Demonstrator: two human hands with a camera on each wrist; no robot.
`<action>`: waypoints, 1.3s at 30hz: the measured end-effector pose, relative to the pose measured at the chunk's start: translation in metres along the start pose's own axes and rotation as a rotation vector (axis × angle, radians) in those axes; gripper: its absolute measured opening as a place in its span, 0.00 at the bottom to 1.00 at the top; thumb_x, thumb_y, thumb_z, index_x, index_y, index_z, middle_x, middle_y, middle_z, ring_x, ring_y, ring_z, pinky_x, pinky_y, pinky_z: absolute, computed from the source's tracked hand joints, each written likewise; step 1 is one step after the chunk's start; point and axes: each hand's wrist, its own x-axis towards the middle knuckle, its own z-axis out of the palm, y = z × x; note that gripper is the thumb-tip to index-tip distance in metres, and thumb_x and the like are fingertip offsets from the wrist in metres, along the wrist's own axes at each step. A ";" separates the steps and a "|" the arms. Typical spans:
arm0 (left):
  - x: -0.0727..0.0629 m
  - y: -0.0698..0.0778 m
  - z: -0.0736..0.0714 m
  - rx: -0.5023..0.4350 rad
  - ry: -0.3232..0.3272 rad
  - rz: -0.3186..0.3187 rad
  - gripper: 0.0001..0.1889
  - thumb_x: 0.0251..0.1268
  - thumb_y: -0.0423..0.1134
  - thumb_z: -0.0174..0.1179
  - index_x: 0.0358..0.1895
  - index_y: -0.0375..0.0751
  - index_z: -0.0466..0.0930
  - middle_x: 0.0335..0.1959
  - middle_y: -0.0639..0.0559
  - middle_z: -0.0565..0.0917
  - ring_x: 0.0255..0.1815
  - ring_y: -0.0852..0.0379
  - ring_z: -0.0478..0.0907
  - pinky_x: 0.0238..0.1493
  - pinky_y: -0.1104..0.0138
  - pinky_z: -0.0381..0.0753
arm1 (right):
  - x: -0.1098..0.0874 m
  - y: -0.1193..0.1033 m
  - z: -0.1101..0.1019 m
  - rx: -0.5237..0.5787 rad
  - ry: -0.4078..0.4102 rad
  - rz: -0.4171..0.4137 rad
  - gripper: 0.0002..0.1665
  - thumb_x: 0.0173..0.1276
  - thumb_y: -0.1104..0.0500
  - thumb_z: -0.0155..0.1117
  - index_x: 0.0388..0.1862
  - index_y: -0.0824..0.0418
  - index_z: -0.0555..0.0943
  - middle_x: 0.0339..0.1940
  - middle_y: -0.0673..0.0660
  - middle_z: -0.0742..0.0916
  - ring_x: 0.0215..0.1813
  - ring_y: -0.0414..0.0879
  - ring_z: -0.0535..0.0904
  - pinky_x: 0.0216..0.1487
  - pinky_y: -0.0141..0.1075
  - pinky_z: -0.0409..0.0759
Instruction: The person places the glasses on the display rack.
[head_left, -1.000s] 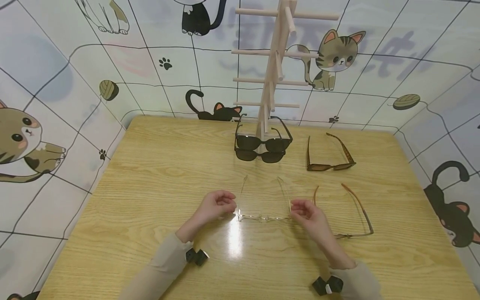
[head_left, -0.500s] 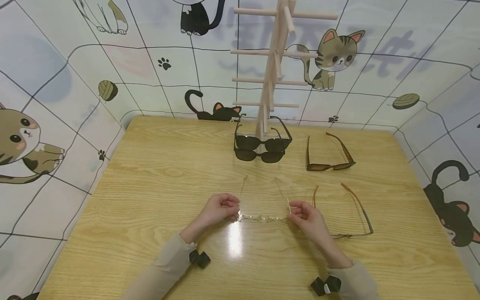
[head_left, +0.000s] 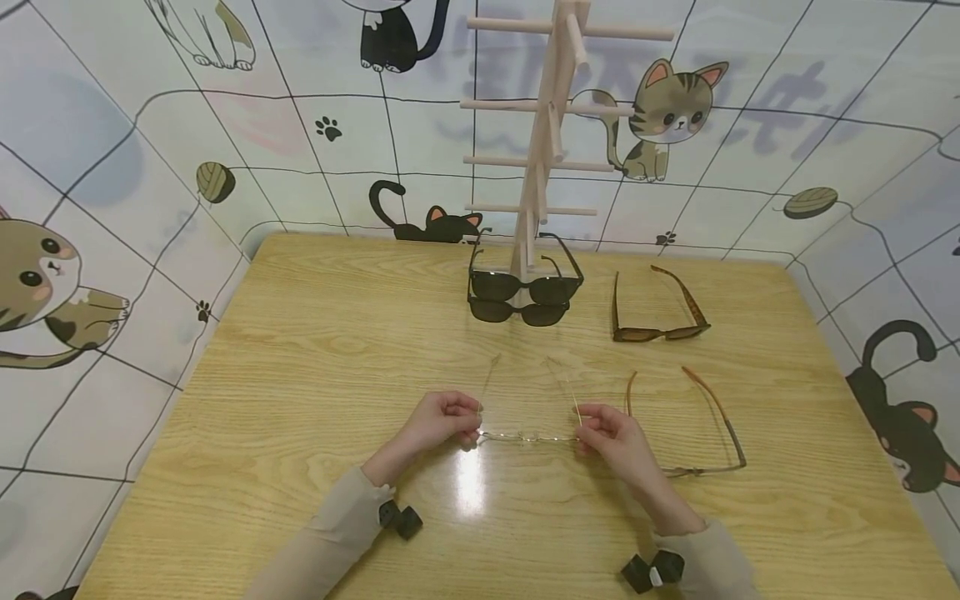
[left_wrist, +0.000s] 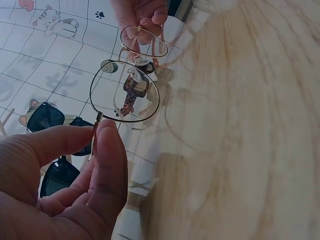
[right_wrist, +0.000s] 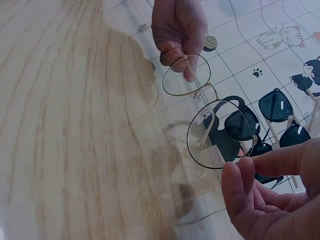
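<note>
Thin gold wire-rimmed eyeglasses (head_left: 528, 437) lie between my two hands, temples spread and pointing away from me. My left hand (head_left: 444, 418) pinches the left hinge corner between thumb and forefinger, as the left wrist view shows beside the round rim (left_wrist: 159, 95). At the opposite corner my right hand (head_left: 613, 433) pinches the other hinge. In the right wrist view the near rim (right_wrist: 188, 137) meets those fingertips (right_wrist: 231, 172). The lenses are clear, and the frame front sits close over the wooden table (head_left: 315, 350).
Brown-tipped eyeglasses (head_left: 729, 421) lie just right of my right hand. Behind them rest tortoiseshell sunglasses (head_left: 662, 333). Two black sunglasses (head_left: 519, 300) sit at the foot of a wooden peg stand (head_left: 551, 108). A cat-printed backdrop (head_left: 300, 167) rises around the table.
My left hand has moved right, from beside the wire glasses to pinching their left corner. The right hand has shifted slightly, and the temples have drawn a little inward.
</note>
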 end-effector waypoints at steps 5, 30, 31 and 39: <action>-0.001 0.000 0.000 -0.017 -0.011 -0.020 0.13 0.60 0.26 0.59 0.46 0.19 0.74 0.27 0.42 0.83 0.23 0.59 0.81 0.29 0.68 0.83 | -0.003 -0.002 -0.001 0.072 -0.033 -0.023 0.19 0.67 0.73 0.54 0.56 0.80 0.69 0.31 0.60 0.81 0.29 0.41 0.79 0.34 0.34 0.83; -0.003 0.031 0.014 -0.064 -0.044 0.021 0.08 0.61 0.27 0.58 0.40 0.23 0.75 0.22 0.52 0.81 0.23 0.60 0.80 0.30 0.71 0.81 | -0.023 -0.024 -0.009 0.192 0.099 -0.087 0.10 0.68 0.68 0.55 0.47 0.65 0.77 0.25 0.52 0.81 0.25 0.40 0.78 0.33 0.38 0.84; -0.004 0.032 0.015 -0.072 -0.044 0.025 0.08 0.61 0.27 0.58 0.39 0.23 0.75 0.21 0.52 0.81 0.23 0.60 0.80 0.30 0.71 0.82 | -0.023 -0.025 -0.009 0.199 0.105 -0.092 0.09 0.68 0.68 0.55 0.46 0.64 0.78 0.24 0.51 0.80 0.25 0.40 0.78 0.33 0.38 0.84; -0.010 0.042 0.016 -0.096 -0.050 0.075 0.06 0.61 0.25 0.57 0.38 0.22 0.74 0.22 0.50 0.80 0.23 0.60 0.79 0.30 0.68 0.83 | -0.026 -0.032 -0.008 0.226 0.133 -0.125 0.10 0.69 0.69 0.53 0.47 0.65 0.77 0.24 0.51 0.79 0.24 0.40 0.78 0.32 0.36 0.84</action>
